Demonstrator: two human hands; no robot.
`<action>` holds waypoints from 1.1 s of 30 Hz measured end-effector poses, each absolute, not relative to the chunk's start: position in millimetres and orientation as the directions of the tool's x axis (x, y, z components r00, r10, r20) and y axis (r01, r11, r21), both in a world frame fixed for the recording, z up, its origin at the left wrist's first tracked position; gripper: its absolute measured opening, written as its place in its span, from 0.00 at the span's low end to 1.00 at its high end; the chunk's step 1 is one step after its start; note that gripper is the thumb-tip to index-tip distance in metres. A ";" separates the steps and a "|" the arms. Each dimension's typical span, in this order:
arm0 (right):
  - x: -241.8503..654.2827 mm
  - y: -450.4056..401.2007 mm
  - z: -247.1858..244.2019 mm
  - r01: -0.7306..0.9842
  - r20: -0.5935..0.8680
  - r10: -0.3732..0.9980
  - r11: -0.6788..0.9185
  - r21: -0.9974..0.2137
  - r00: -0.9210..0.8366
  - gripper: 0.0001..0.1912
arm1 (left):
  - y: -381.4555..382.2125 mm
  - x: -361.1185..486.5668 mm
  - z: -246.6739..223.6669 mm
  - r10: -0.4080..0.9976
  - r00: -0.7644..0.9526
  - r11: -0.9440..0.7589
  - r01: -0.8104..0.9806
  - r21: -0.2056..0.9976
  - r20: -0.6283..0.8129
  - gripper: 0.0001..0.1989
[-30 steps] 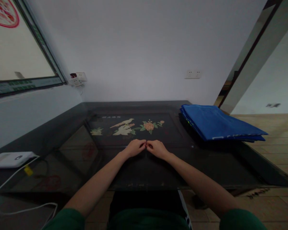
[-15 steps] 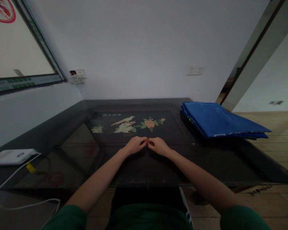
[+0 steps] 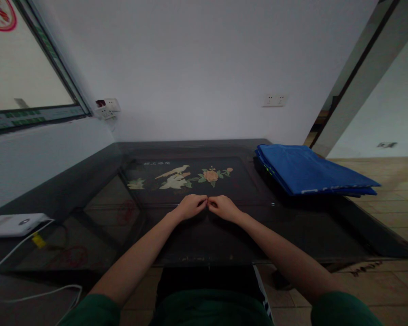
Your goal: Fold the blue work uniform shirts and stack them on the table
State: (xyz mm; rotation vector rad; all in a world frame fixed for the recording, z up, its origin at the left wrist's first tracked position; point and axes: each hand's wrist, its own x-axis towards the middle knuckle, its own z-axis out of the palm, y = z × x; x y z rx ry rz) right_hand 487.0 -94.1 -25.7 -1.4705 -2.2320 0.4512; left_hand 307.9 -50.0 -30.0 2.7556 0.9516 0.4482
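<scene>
My left hand and my right hand meet at their fingertips above the near middle of a dark, glossy table. The fingers of both are curled in, thumb near the fingers. Whether anything small lies between the fingertips cannot be made out. Just beyond the hands, the tabletop bears a picture of pale birds and a pink flower. A folded blue cloth rests at the right of the table, apart from my right hand.
A white device with a white cable and a yellow tag is at the table's left. Sockets are on the wall behind. A window is at the upper left.
The whole view has shifted slightly, so the table and its things appear a little further left. Both hands keep the same pose, fingertips together.
</scene>
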 end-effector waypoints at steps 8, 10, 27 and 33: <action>486.8 -92.8 -27.5 0.788 0.165 0.920 0.391 -0.475 -0.357 0.08 | -48.6 307.6 -32.2 0.621 0.753 -0.781 0.574 0.244 0.216 0.11; 486.8 -92.9 -27.3 0.787 0.162 0.918 0.394 -0.475 -0.362 0.09 | -48.5 307.7 -32.4 0.625 0.750 -0.778 0.579 0.242 0.215 0.11; 487.0 -93.7 -25.9 0.796 0.166 0.918 0.395 -0.459 -0.359 0.09 | -51.6 306.7 -27.3 0.619 0.753 -0.783 0.574 0.239 0.222 0.11; 487.1 -93.6 -25.9 0.801 0.152 0.922 0.386 -0.458 -0.357 0.09 | -50.1 306.1 -30.0 0.612 0.757 -0.790 0.566 0.236 0.230 0.11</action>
